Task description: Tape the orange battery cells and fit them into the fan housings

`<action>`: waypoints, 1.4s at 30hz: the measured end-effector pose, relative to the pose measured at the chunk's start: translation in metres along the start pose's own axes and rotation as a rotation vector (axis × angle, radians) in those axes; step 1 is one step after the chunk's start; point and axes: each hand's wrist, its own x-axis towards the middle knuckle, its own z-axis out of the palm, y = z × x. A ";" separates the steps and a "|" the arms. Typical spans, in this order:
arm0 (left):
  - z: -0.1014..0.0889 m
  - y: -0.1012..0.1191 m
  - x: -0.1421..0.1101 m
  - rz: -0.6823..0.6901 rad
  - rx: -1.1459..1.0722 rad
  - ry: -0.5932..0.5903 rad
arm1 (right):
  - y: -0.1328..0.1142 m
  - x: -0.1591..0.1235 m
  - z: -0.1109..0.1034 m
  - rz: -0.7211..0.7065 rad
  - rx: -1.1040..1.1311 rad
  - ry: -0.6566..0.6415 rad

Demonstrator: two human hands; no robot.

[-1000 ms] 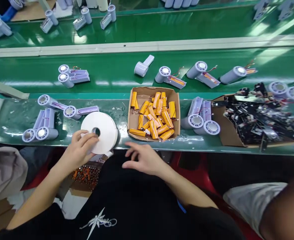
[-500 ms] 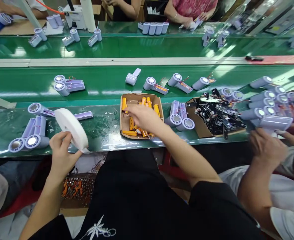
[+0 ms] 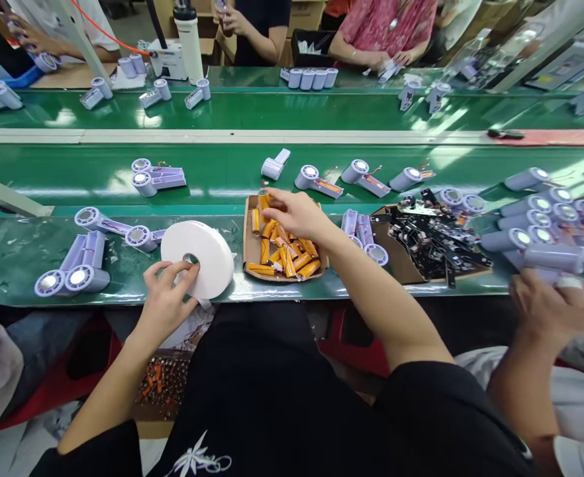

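My left hand (image 3: 170, 291) grips a wide white roll of tape (image 3: 207, 255) at its core, fingertips in the centre hole. The roll leans over the near edge of the bench, its flat side towards me. My right hand (image 3: 292, 212) pinches an orange battery cell (image 3: 264, 201) by its side, over the far left corner of a cardboard box (image 3: 247, 248). Several more orange battery cells (image 3: 287, 258) lie jumbled in that box. Left of the roll, lilac fan-like housings (image 3: 87, 278) with round ends and open handles lie on the bench.
Right of the box are two lilac housings (image 3: 375, 254) and a carton of black circuit boards (image 3: 426, 232). A co-worker's hands (image 3: 553, 301) work at the far right beside stacked housings. Beyond runs a green conveyor belt (image 3: 222, 162) carrying housings; people sit across it.
My left hand has shifted right with the tape roll, which has turned its flat face towards me. My right hand has risen from within the box, lifting an orange battery cell.
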 end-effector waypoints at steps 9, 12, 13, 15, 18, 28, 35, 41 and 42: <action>-0.008 0.013 0.014 0.116 0.055 -0.100 | -0.056 -0.067 -0.002 -0.046 0.051 -0.163; -0.014 0.014 0.023 0.126 0.047 -0.119 | -0.049 -0.065 0.004 -0.034 0.144 -0.182; -0.017 0.016 0.026 0.124 0.052 -0.113 | -0.048 -0.065 0.010 -0.012 0.241 -0.151; -0.021 0.022 0.030 0.090 0.058 -0.086 | -0.051 -0.067 0.030 0.062 0.535 0.011; -0.021 0.042 0.024 -0.008 0.063 -0.055 | -0.066 -0.074 0.069 0.235 1.018 0.502; -0.031 0.043 -0.013 -0.012 0.038 0.103 | -0.073 -0.092 0.064 0.328 1.305 0.730; -0.018 0.065 0.007 0.023 0.057 0.073 | -0.071 -0.092 0.085 0.327 1.414 0.738; -0.023 0.093 -0.002 0.104 -0.044 -0.077 | -0.052 -0.103 0.061 0.345 1.212 0.739; -0.026 0.088 -0.010 0.108 -0.057 -0.133 | -0.038 -0.107 0.044 0.331 1.101 0.835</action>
